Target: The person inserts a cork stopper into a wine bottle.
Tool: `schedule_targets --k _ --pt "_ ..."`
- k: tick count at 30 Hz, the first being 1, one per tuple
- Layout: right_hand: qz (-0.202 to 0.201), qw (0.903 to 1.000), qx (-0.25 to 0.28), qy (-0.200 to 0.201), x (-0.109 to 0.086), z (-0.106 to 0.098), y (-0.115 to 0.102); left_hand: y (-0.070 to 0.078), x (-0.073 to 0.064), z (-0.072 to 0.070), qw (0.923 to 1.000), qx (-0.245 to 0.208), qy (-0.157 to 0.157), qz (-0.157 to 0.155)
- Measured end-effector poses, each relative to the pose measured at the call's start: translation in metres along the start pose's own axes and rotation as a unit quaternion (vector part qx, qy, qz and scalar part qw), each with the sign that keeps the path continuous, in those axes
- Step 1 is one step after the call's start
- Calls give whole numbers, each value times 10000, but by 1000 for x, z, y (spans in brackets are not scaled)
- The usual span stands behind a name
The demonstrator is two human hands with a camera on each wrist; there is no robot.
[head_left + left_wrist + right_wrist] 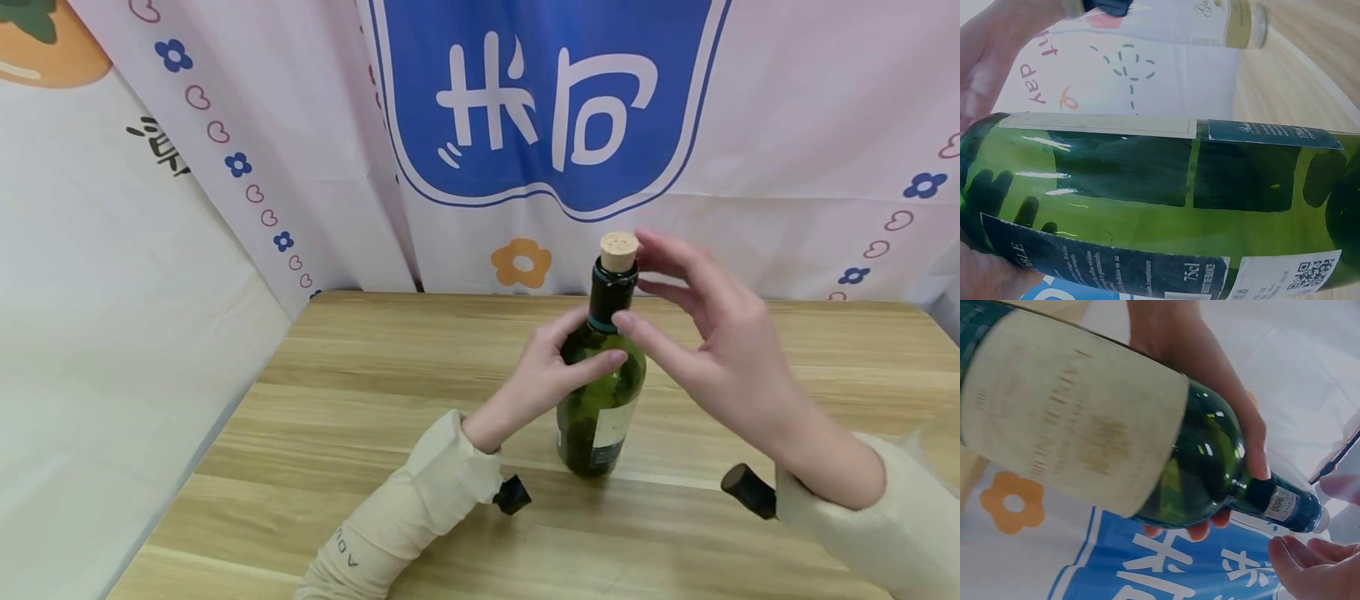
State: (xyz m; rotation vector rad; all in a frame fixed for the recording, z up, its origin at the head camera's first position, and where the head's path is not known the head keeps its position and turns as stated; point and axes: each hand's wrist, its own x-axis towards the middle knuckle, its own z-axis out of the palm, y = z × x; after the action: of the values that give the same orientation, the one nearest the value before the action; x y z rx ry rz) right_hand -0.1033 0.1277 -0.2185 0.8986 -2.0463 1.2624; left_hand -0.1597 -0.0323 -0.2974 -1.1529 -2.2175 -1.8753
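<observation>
A green wine bottle (pixel 592 417) with a cream label stands upright on the wooden table. A pale cork (pixel 619 252) protrudes from its mouth, above the dark foil on the neck (pixel 611 292). My left hand (pixel 551 362) grips the bottle around the shoulder, thumb across the front; its far fingers are partly hidden behind the glass. My right hand (pixel 712 325) is beside the neck, fingers and thumb spread apart. In the right wrist view, the fingertips (pixel 1297 556) and thumb lie on either side of the bottle's top, with a gap around it.
A clear bottle (pixel 1229 25) with a gold label shows at the top of the left wrist view. A printed cloth (pixel 787 125) with a blue emblem hangs behind the table (pixel 375 367). White cloth (pixel 112 333) hangs along the left side.
</observation>
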Motion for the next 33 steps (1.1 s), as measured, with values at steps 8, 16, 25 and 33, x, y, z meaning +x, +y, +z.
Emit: schedule_targets --k 8,16,25,33 --pt "251 9976 -403 -507 -33 0 26 3 0 1 9995 -273 -139 46" --pt "879 9890 -614 -1019 -65 8 52 2 0 1 9999 -103 -38 -69" --pt "1791 9711 -404 -1525 -92 25 75 0 1 2 9991 -357 -175 113" --pt "1974 9675 -129 -1573 -103 43 88 2 2 1 9990 -294 -169 279"
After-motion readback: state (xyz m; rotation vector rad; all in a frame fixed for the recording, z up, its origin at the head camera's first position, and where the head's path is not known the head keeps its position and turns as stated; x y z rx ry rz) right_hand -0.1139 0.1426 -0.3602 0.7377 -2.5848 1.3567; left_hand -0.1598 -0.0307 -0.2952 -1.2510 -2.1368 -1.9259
